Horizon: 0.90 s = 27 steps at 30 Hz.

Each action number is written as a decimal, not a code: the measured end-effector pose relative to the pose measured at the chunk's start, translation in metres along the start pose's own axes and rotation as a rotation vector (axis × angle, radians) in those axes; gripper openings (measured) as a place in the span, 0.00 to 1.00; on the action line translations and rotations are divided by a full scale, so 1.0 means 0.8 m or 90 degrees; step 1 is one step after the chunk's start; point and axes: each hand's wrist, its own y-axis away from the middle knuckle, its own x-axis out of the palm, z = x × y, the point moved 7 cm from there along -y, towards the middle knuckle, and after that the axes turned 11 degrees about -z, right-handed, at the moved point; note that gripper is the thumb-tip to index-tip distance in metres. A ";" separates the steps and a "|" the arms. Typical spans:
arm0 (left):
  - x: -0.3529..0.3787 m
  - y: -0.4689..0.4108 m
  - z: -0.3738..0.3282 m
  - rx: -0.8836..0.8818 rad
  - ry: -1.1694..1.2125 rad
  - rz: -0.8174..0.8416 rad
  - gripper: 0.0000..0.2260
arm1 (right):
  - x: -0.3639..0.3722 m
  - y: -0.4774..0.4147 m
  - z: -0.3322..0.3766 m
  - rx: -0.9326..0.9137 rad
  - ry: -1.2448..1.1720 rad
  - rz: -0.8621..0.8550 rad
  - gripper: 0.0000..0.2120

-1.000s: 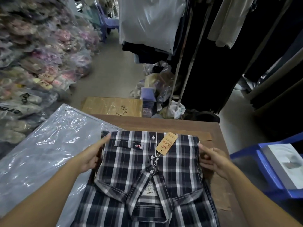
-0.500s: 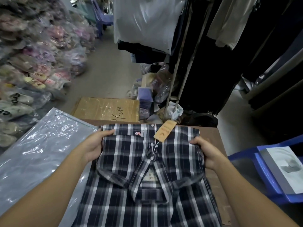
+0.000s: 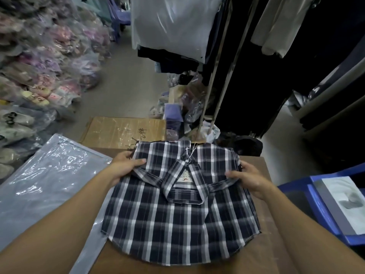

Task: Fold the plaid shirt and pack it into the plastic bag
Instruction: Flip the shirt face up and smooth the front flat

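Observation:
The navy-and-white plaid shirt (image 3: 177, 214) lies on the brown table (image 3: 264, 240), collar towards me, its curved hem near the front edge. Its far half is raised and folded over. My left hand (image 3: 126, 165) grips the shirt's left edge beside the collar, thumb on top. My right hand (image 3: 248, 178) grips the right edge the same way. A clear plastic bag (image 3: 45, 180) lies flat at the left, partly under the shirt and my left forearm.
A taped cardboard box (image 3: 122, 131) stands on the floor beyond the table. Bagged goods (image 3: 45, 72) pile up at left. A metal clothes rack (image 3: 221, 76) with dark garments stands ahead right. A blue plastic chair (image 3: 308, 198) holding a packet is at right.
Both hands have lifted the shirt's far part and pulled it towards me. The hang tag and chest pocket have gone out of sight, and the curved hem now shows near the front edge.

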 end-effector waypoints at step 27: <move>-0.012 0.078 0.074 -0.165 0.071 0.224 0.13 | -0.009 0.064 -0.064 0.164 -0.151 0.047 0.19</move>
